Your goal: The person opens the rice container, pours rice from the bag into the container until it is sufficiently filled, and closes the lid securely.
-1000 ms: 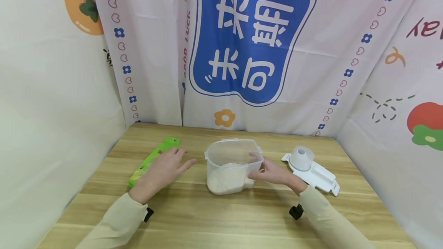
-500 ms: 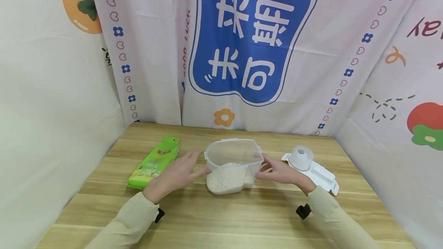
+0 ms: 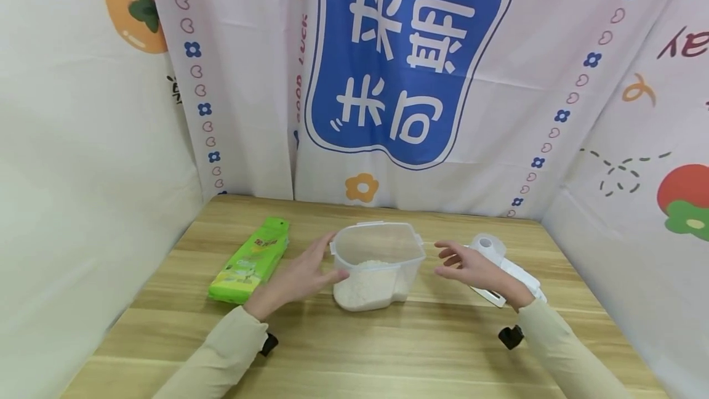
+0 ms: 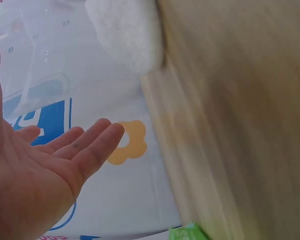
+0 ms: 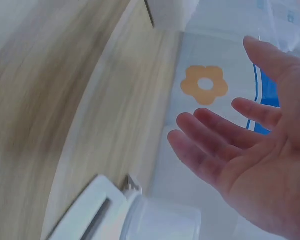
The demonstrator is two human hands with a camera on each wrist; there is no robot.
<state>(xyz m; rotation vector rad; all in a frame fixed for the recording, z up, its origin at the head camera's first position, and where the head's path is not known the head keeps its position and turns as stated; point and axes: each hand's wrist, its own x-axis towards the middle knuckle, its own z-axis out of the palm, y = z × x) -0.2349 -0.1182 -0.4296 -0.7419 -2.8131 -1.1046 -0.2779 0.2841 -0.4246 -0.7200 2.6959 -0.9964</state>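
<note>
A translucent plastic container [image 3: 408,273] stands on the table in the head view, its top uncovered, with white rice [image 3: 362,288] in its lower part. My left hand [image 3: 301,276] is at the container's left side, fingers near the rim; whether they touch it I cannot tell. Spread fingers show on that hand in the left wrist view. To the right of the container, apart from it, my right hand [image 3: 477,270] holds nothing, its fingers loosely bent. Partly behind that hand lies a white lid [image 3: 520,277] with a clear cup [image 3: 490,246] on it.
A green packet [image 3: 255,263] with yellow print lies at the left, beside my left forearm. The wooden table [image 3: 354,356] ends at printed cloth [image 3: 249,109] behind and on both sides.
My left hand has moved right, from over the green packet to the container's left side. My right hand has let go of the container and drawn away rightward, now partly covering the lid.
</note>
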